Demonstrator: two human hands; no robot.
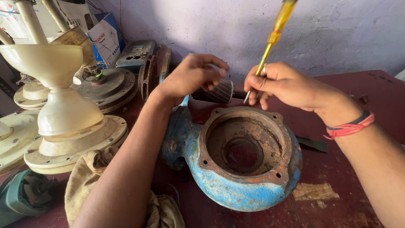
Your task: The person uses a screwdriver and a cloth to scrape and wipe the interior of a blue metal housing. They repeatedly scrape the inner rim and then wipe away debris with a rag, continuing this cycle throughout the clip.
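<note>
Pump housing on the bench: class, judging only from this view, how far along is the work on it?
Done: the blue pump housing lies open, its rusty cavity empty. In hand: the left hand grips the ribbed rotor behind it, while the right hand holds a yellow-handled screwdriver. Left: rust and flaking paint remain; rotor and housing are apart.

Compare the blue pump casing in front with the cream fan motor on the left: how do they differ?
The blue pump casing is rusty with flaking paint and lies open, its round hollow facing up; the cream fan motor looks smooth, closed and stacked upright. The casing sits between the person's arms; the fan motor stands off to the side, untouched. Both rest on the red table.
</note>
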